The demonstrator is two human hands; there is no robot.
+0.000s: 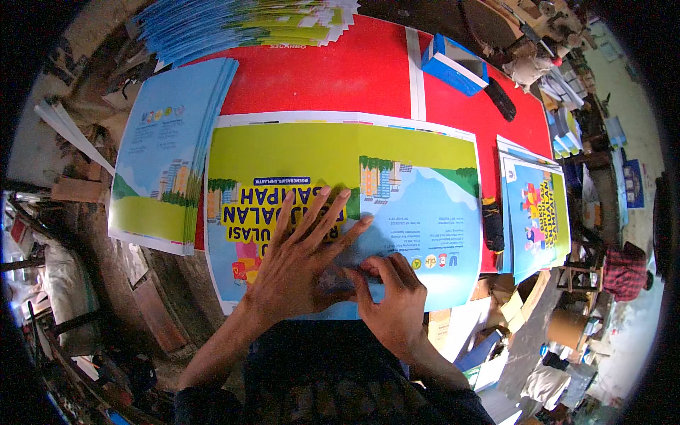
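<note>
A wide printed cover sheet [418, 145], green at the far side and light blue at the near side, lies spread open with its print upside down to me. My left hand [297, 248] presses flat on its middle, fingers spread and pointing away from me. Close beside it, my right hand [393, 290] is closed in a pinch at the sheet's near middle, by the line between its two halves. Whatever the right fingertips hold is hidden. The sheet's near edge is partly covered by my hands and wrists.
The sheet lies on a red tabletop [312, 85]. A stack of printed covers [159, 152] stands left, another stack [535, 212] right, and a fanned pile [241, 28] far left. A blue box [453, 67], black brush [501, 99] and black-and-yellow object [493, 225] lie on the right.
</note>
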